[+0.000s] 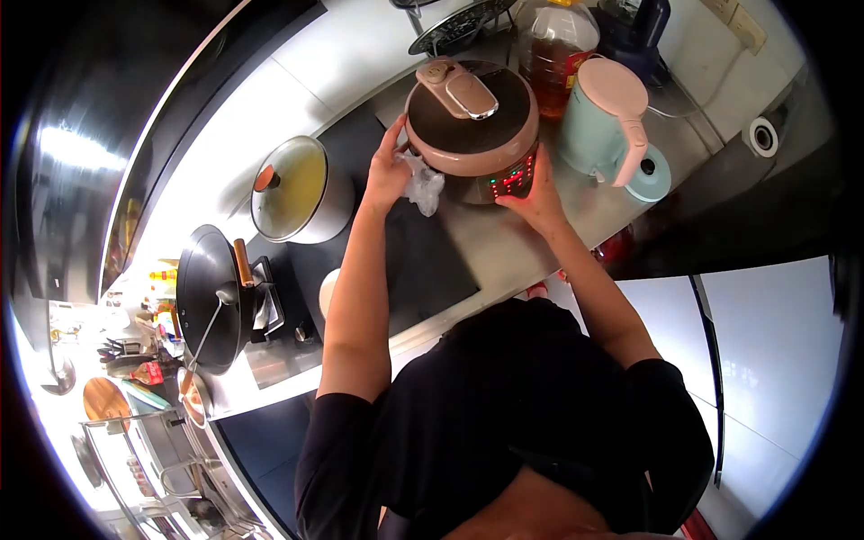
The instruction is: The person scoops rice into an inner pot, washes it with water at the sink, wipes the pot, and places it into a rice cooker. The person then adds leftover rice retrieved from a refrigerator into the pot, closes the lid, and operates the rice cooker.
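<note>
A pinkish-brown electric pressure cooker (pixel 472 126) with a dark round lid stands on the counter, its front panel lit with red and green lights. My left hand (pixel 388 171) grips the cooker's left side, fingers up along the rim. Beside that palm is a crumpled, whitish translucent plastic bag (pixel 422 184); whether the hand also holds it I cannot tell. Against the cooker's right front side rests my right hand (pixel 540 198), fingers upright along the body and thumb at the panel's lower edge.
A light-blue kettle (pixel 598 121) and an oil bottle (pixel 556 58) stand close on the right. To the left are a lidded pot (pixel 301 189) and a wok (pixel 211 297) on the stove. A white round item (pixel 329 292) is partly behind my left forearm.
</note>
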The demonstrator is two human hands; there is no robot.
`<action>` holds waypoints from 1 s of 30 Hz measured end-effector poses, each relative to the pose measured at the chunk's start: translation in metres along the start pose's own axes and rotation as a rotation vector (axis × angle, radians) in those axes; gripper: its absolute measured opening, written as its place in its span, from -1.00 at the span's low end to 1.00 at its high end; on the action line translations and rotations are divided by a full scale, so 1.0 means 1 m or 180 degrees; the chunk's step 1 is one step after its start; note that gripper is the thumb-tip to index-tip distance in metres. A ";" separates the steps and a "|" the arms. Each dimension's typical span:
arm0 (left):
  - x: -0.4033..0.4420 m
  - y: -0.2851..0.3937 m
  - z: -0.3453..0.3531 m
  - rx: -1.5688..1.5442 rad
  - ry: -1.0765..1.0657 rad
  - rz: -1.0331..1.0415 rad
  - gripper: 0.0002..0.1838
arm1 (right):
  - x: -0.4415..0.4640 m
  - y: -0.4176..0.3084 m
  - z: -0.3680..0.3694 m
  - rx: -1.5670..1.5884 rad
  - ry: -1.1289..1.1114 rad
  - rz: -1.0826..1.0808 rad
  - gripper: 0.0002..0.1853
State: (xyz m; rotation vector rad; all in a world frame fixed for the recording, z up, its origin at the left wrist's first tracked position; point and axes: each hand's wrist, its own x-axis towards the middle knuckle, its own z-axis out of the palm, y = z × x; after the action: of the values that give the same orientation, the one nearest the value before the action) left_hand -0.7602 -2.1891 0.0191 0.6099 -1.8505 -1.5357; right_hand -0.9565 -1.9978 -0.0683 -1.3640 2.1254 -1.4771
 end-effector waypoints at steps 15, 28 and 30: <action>0.003 -0.006 0.001 0.0122 0.0144 0.0091 -0.22 | 0.001 -0.004 0.012 -0.0224 0.0360 0.0047 0.30; 0.006 -0.007 0.003 0.0239 0.0130 0.0394 -0.16 | 0.001 -0.006 0.010 -0.0216 0.0389 0.0071 0.30; 0.005 -0.008 0.002 0.0203 0.0128 0.0251 -0.15 | 0.000 -0.005 0.012 -0.0121 0.0383 0.0108 0.30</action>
State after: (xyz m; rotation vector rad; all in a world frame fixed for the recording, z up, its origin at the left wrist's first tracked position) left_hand -0.7651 -2.1930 0.0123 0.5856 -1.8769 -1.4083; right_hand -0.9464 -2.0059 -0.0695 -1.2746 2.2487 -1.5499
